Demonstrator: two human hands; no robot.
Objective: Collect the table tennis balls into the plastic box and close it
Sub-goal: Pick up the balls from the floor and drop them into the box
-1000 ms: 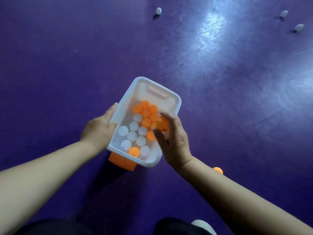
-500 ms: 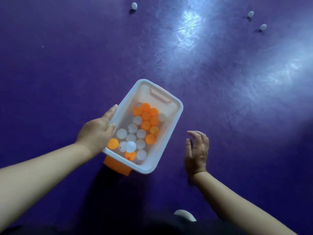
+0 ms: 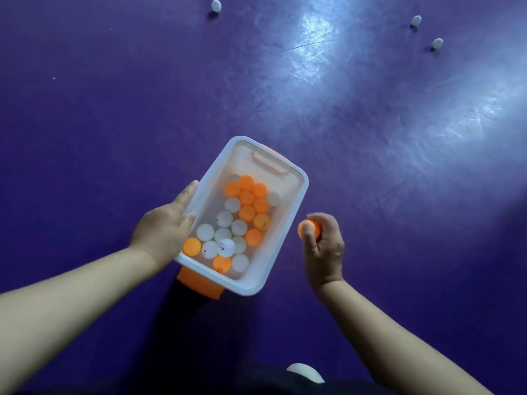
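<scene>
A white plastic box with orange latches is held above the purple floor, open, no lid in view. Inside lie several orange and white table tennis balls. My left hand grips the box's left wall, thumb over the rim. To the right of the box, my right hand holds an orange ball in curled fingers, a short gap from the box's right wall.
Three white balls lie on the purple floor far off: one at the top centre, two at the top right. A white shoe tip shows at the bottom edge.
My right hand dropped an orange ball into the box, swung out to the right and down, and now holds another orange ball. The box stayed in my left hand.
</scene>
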